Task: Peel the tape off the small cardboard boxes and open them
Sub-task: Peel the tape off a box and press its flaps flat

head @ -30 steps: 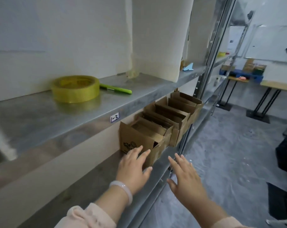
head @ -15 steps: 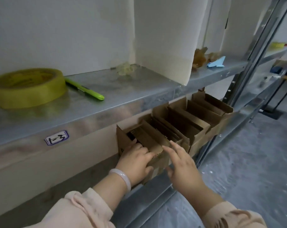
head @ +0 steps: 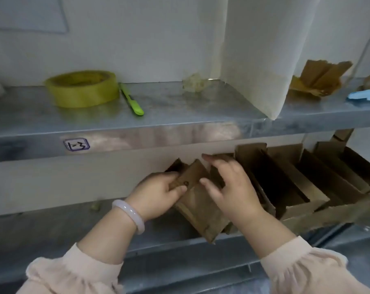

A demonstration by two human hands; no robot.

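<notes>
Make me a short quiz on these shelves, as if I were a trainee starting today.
1. True or false: the yellow tape roll lies on the upper shelf, left of the green pen.
2. Which box do the left hand and right hand grip? A) the leftmost box of the lower row; B) the rightmost one; C) one on the upper shelf.
3. Fill in: the white bracelet sits on the ___ wrist.
Key: 1 true; 2 A; 3 left.
</notes>
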